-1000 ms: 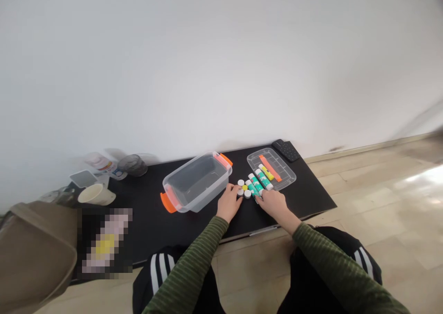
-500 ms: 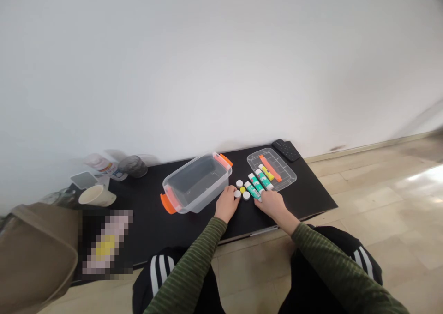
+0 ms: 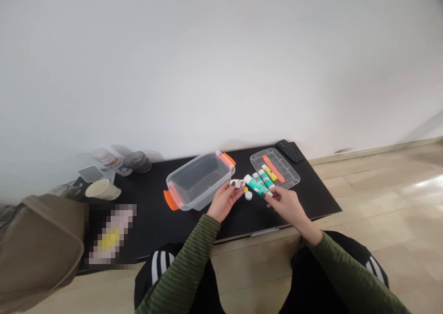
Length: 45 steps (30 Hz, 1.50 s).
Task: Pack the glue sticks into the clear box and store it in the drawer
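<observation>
My left hand (image 3: 221, 203) pinches a white cap (image 3: 235, 183) between thumb and fingers, just above the table. In my right hand (image 3: 286, 205) is a green-and-white glue stick (image 3: 256, 185), raised with its white end towards the left hand; a small gap lies between stick and cap. Two similar green tubes (image 3: 266, 179) lie side by side behind it. A shorter yellow tube (image 3: 269, 172) rests on the clear lid (image 3: 293, 179). Below the hands are a loose white cap (image 3: 248, 196) and a yellow cap (image 3: 245, 190), and another white cap is partly hidden behind my left fingers.
A clear plastic box (image 3: 204, 178) with orange clasps stands left of my hands. A black keypad (image 3: 290, 151) lies at the back right. Further left are a paper cup (image 3: 103, 190), a dark glass (image 3: 137, 161) and a white bottle (image 3: 110, 160). A brown sleeve (image 3: 41, 240) shows at far left.
My right hand has lifted the nearest green glue stick off the table. My left hand has picked up a white cap and raised it towards the stick. The view has shifted slightly.
</observation>
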Available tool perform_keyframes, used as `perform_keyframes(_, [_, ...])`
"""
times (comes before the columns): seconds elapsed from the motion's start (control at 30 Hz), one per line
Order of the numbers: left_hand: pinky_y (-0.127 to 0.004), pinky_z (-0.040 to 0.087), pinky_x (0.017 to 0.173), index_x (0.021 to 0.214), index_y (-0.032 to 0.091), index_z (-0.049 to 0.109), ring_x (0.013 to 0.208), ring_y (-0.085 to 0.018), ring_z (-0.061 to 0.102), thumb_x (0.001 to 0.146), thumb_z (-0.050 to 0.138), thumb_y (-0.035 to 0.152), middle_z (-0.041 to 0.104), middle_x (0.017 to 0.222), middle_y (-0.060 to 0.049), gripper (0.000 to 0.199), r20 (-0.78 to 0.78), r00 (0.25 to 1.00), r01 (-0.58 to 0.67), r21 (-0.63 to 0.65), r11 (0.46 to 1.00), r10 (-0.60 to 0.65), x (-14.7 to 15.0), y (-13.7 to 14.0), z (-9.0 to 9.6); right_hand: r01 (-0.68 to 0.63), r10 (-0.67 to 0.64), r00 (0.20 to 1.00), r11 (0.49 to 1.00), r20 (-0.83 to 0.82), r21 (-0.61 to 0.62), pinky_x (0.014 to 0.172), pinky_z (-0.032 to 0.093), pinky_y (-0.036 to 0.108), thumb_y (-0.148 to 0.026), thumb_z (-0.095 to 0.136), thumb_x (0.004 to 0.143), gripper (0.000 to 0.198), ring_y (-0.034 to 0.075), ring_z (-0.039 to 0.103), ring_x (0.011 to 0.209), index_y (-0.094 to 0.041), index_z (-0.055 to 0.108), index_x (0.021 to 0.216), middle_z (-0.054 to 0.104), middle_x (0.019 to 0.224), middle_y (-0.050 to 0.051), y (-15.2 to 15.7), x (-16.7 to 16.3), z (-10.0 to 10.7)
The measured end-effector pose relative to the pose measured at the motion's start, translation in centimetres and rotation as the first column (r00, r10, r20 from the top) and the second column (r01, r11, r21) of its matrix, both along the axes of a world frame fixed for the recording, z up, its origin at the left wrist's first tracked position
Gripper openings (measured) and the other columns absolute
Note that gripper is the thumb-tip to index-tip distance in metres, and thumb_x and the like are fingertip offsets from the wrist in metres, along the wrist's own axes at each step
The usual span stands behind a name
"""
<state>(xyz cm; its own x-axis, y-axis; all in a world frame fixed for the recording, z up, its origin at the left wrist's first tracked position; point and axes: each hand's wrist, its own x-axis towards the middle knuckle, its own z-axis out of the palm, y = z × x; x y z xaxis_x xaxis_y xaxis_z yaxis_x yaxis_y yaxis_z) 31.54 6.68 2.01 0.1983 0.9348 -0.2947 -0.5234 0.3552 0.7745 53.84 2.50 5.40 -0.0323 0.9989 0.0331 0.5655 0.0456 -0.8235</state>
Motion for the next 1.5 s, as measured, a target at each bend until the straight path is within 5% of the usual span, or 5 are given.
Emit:
perform_keyframes(0.17, [-0.034,0.050,0.100,0.107,0.015,0.067,0.100,-0.017,0.069,0.087,0.066,0.026,0.071,0.114,-0.010,0.023,0.126,0.992,0.005,-0.066,0.998,0.003,-0.2,-0.5,1.0,-0.060,0.057,0.995,0.998,-0.076,-0.034,0.058,0.050,0.026,-0.046,0.062,0.081,0.025,0.018,0.067,0.059,-0.021,0.067,0.085,0.070,0.065,0.002,-0.5,-0.7,-0.2])
perform_keyframes(0.43, [-0.036,0.047,0.105,0.110,0.015,0.069,0.109,-0.020,0.066,0.077,0.077,0.025,0.069,0.118,-0.010,0.035,0.080,0.997,0.003,0.021,1.000,-0.005,-0.3,-0.8,1.0,-0.024,0.026,1.000,0.993,-0.010,0.112,0.063,0.050,0.027,-0.038,0.062,0.079,0.022,0.019,0.065,0.071,-0.020,0.066,0.090,0.070,0.081,0.005,-0.2,-0.5,-0.2])
perform_keyframes(0.73, [-0.033,0.049,0.102,0.103,0.013,0.071,0.105,-0.019,0.066,0.074,0.079,0.022,0.070,0.116,-0.009,0.032,0.091,0.995,-0.032,0.032,0.999,0.029,0.0,-1.1,1.0,-0.031,0.041,0.990,0.997,-0.135,0.072,0.057,0.051,0.026,-0.033,0.063,0.079,0.033,0.018,0.064,0.074,-0.020,0.067,0.108,0.069,0.097,0.008,-0.1,-0.6,-0.8])
perform_keyframes(0.9, [-0.033,0.049,0.102,0.102,0.013,0.071,0.106,-0.019,0.066,0.074,0.079,0.021,0.070,0.116,-0.009,0.030,0.089,0.995,-0.044,0.026,0.999,0.042,0.1,-1.2,0.8,-0.045,0.059,0.986,0.995,-0.157,0.091,0.067,0.052,0.028,-0.030,0.063,0.078,0.034,0.018,0.064,0.081,-0.021,0.068,0.110,0.070,0.101,0.007,0.0,-0.6,-0.9])
perform_keyframes(1.5, [-0.039,0.048,0.101,0.108,0.013,0.071,0.111,-0.025,0.064,0.073,0.080,0.028,0.070,0.117,-0.013,0.039,0.014,1.000,0.013,0.119,0.993,-0.014,-0.1,-1.6,1.4,-0.161,0.012,0.854,0.956,-0.520,-0.243,0.043,0.045,0.021,-0.047,0.072,0.072,0.046,0.015,0.065,0.053,-0.014,0.069,0.104,0.067,0.061,0.000,-0.4,-1.2,-1.0])
